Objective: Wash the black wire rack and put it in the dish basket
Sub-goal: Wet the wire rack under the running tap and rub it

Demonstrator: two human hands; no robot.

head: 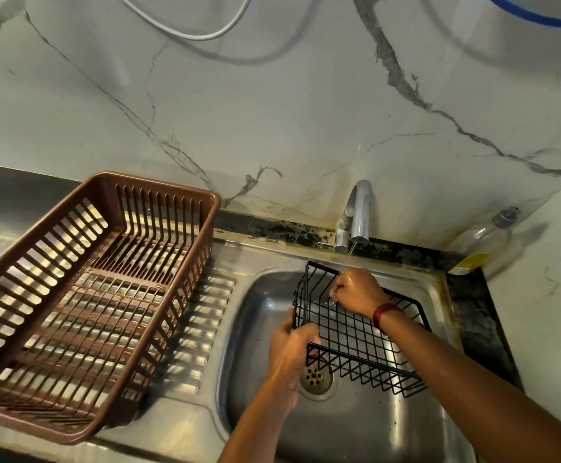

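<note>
Two bare forearms reach in over the steel sink [356, 426]. The left hand [291, 349] has its fingers curled round the near-left corner of the black wire rack [356, 335], thumb on the end wall. The right hand [359, 290], a dark red band [384, 314] on its wrist, is balled up tight over the rack's far rim, fingers closed on the wire.

The rack is a shallow box of thin black wire, with a square-grid floor and low sides. It hangs over the basin, its near-left end above the drain [316, 379]. The open top faces up and its long axis runs left to right, the right end swung a little nearer. The right end sits close to the basin's right wall — more bare steel shows to the left and front.

A thin stream from the tap [359, 212] lands on the right hand. Left of the basin, on the ribbed drainboard [199, 322], sits the brown dish basket [159, 182] — well apart from the rack. A clear bottle [486, 235] stands in the far right corner against the marble wall [272, 111].
</note>
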